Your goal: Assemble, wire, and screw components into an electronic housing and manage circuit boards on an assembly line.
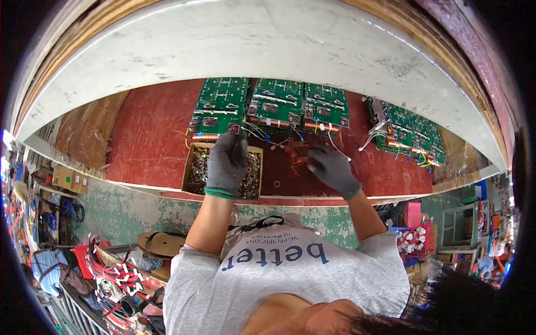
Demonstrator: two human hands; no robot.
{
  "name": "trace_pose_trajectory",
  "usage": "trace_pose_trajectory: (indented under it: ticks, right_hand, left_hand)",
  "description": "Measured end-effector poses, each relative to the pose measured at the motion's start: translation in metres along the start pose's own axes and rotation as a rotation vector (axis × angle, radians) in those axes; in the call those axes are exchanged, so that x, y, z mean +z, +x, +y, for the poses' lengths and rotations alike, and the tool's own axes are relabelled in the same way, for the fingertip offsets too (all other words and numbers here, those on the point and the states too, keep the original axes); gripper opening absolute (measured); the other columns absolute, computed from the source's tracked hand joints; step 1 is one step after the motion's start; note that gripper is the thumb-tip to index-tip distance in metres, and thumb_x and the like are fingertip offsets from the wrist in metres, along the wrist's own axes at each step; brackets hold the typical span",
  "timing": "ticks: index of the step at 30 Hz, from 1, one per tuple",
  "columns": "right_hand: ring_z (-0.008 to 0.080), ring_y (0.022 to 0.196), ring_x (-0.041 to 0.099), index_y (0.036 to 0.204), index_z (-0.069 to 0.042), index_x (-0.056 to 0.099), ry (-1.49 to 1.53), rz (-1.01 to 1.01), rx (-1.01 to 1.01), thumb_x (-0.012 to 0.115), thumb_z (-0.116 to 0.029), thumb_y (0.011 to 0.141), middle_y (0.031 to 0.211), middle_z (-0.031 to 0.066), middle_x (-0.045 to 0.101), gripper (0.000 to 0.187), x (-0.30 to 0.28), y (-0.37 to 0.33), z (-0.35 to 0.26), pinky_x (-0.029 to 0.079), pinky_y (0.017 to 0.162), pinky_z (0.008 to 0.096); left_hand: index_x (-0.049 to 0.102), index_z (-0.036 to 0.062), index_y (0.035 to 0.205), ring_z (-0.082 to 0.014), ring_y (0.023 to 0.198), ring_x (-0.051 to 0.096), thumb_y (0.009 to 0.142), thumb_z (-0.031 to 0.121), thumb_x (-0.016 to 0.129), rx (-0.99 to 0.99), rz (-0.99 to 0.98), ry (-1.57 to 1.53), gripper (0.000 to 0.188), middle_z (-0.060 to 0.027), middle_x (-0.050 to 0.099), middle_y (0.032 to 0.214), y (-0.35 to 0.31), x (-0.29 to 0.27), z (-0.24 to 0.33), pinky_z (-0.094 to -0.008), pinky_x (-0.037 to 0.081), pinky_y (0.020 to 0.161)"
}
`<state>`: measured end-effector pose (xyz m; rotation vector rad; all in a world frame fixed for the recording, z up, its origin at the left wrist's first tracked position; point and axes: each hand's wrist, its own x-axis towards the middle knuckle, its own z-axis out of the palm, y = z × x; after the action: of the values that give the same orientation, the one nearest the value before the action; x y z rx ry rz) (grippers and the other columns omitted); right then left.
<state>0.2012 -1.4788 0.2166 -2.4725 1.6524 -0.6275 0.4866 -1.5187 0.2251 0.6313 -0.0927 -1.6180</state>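
Note:
My left hand [228,162], in a grey glove with a green cuff, reaches over a cardboard box [261,173] of small metal fasteners. Its fingers are closed together at the near right corner of the leftmost green circuit board [220,103]; whatever they hold is hidden. My right hand [332,170], gloved alike, is low over the red table, its fingers curled beside a small tangle of thin orange-red pieces [295,153]. What sits between those fingertips cannot be made out. Two more green boards, a middle one [273,95] and a right one [326,106], stand alongside, with copper coils and loose wires.
Another green board assembly [413,131] lies farther right on the red table [151,139]. A pale shelf edge [268,42] arches over the far side. A small ring [277,183] rests near the table's front edge. Below left are cable bundles [120,273] and a stool [161,244].

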Motion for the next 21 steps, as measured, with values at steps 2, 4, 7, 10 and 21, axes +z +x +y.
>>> trace_pose_trajectory:
  ticks: [2, 4, 7, 10, 21]
  right_hand:
    - [0.0283, 0.087, 0.065, 0.109, -0.017, 0.064, -0.074, 0.008, -0.076, 0.067, -0.027, 0.081, 0.112, 0.0059, 0.063, 0.029, 0.019, 0.008, -0.002, 0.055, 0.066, 0.0394]
    - [0.0272, 0.087, 0.065, 0.107, -0.018, 0.063, -0.120, 0.035, -0.096, 0.063, -0.028, 0.083, 0.117, 0.0046, 0.059, 0.026, 0.037, 0.016, 0.008, 0.056, 0.066, 0.0386]
    - [0.0268, 0.088, 0.065, 0.105, -0.017, 0.063, -0.185, -0.029, -0.086, 0.062, -0.027, 0.083, 0.116, 0.0042, 0.059, 0.024, 0.039, 0.021, 0.013, 0.055, 0.065, 0.0389]
    - [0.0278, 0.085, 0.065, 0.103, -0.016, 0.063, -0.084, 0.025, -0.137, 0.063, -0.025, 0.084, 0.109, 0.0061, 0.062, 0.021, 0.027, 0.025, 0.011, 0.054, 0.064, 0.0409]
    - [0.0114, 0.084, 0.060, 0.102, -0.001, 0.063, 0.810, -0.174, 0.031, 0.063, -0.012, 0.087, 0.090, 0.0060, 0.064, 0.019, -0.035, 0.056, -0.060, 0.049, 0.076, 0.0273]
  left_hand:
    - [0.058, 0.0005, 0.106, -0.0199, 0.096, 0.063, 0.095, 0.009, 0.050, -0.042, -0.015, -0.030, 0.016, -0.0096, 0.065, 0.105, 0.002, -0.009, 0.001, -0.0235, 0.055, 0.079]
    - [0.058, -0.0006, 0.106, -0.0199, 0.097, 0.063, 0.096, 0.009, 0.049, -0.053, -0.024, -0.046, 0.016, -0.0098, 0.065, 0.106, 0.000, -0.008, 0.003, -0.0232, 0.055, 0.081]
    - [0.054, -0.0002, 0.111, -0.0220, 0.105, 0.060, 0.096, 0.007, 0.048, -0.087, -0.038, -0.035, 0.018, -0.0101, 0.065, 0.106, -0.002, -0.008, 0.006, -0.0260, 0.053, 0.084]
    - [0.054, 0.0021, 0.109, -0.0226, 0.107, 0.060, 0.094, 0.008, 0.050, 0.347, -0.422, 0.716, 0.016, -0.0125, 0.062, 0.112, 0.015, -0.038, -0.001, -0.0290, 0.052, 0.089]
    - [0.058, 0.0079, 0.112, -0.0269, 0.112, 0.058, 0.092, 0.018, 0.055, -0.246, -0.224, -0.002, 0.023, -0.0126, 0.063, 0.114, 0.004, -0.015, 0.029, -0.0382, 0.051, 0.092]
